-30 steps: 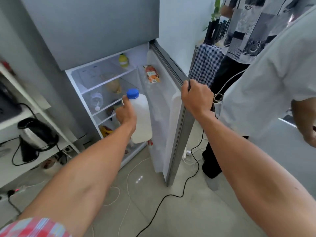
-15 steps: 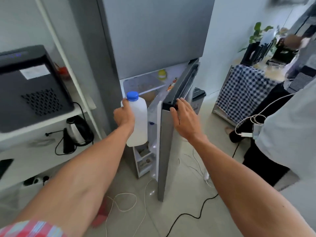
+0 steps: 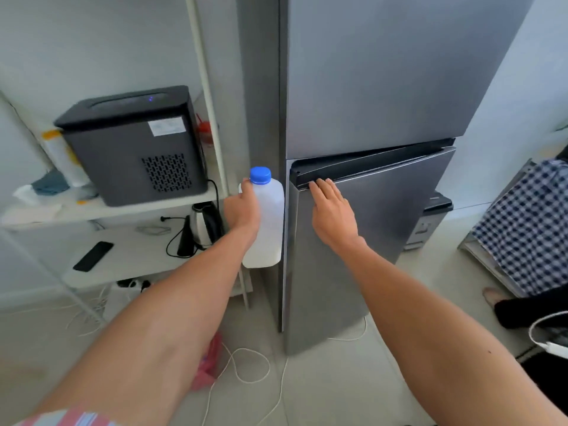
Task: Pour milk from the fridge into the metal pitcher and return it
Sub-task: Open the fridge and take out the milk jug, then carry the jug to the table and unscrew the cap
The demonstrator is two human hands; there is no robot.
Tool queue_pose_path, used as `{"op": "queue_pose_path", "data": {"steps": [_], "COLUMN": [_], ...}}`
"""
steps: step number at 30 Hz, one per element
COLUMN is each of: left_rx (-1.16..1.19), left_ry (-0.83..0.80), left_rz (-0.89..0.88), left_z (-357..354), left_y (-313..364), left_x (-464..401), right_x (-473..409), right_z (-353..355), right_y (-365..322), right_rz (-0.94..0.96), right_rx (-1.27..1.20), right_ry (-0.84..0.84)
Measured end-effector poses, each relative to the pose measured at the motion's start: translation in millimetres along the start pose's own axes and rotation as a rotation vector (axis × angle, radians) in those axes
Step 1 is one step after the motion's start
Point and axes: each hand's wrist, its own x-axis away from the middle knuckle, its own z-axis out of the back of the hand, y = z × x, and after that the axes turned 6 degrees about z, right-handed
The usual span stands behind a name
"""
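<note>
You're at the fetch step: the milk bottle [image 3: 266, 222] is out of the fridge [image 3: 368, 87] and in your left hand [image 3: 242, 210], fingers wrapped round its upper body just under the blue cap [image 3: 260, 175], bottle upright, cap on, hanging beside the fridge's left edge over the floor. Your right hand [image 3: 333, 210] lies flat and open on the lower fridge door [image 3: 378, 222], fingertips at the dark top lip, gripping nothing. The door looks nearly shut, with a thin gap showing along its top edge, so I judge it needs a last push home. The metal pitcher isn't in view, so nothing is poured yet; the task is early, with pouring and the return both left. Next move, as I read it: seat the door, take your right hand off, turn toward wherever the pitcher stands, then free that hand to unscrew the cap. Keep the bottle level while you turn. Watch the white shelf unit [image 3: 123, 210] close on your left, with the black appliance [image 3: 132, 146] and kettle [image 3: 206, 226] near the bottle, and the loose white cables [image 3: 246, 364] on the floor.
</note>
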Motion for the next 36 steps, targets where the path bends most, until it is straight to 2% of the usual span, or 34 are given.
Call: {"op": "queue_pose_path", "data": {"steps": [24, 26, 30, 32, 36], "left_rx": [0.023, 0.025, 0.017, 0.016, 0.040], "left_ry": [0.027, 0.024, 0.022, 0.019, -0.023], "left_rz": [0.016, 0.016, 0.009, 0.002, -0.013], "left_z": [-5, -5, -5, -6, -10], "left_y": [9, 12, 16, 18, 22], "left_x": [-10, -8, -2, 3, 14], "right_x": [-58, -55, -29, -11, 14], "right_z": [2, 0, -13, -20, -31], "right_y": [-5, -4, -6, -11, -26], "right_rz": [-0.031, -0.026, -0.066, -0.174, -0.517], "right_rx": [0.014, -0.046, -0.275, -0.414, -0.745], "right_ry": [-0.369, -0.367, -0.179, -0.194, -0.274]}}
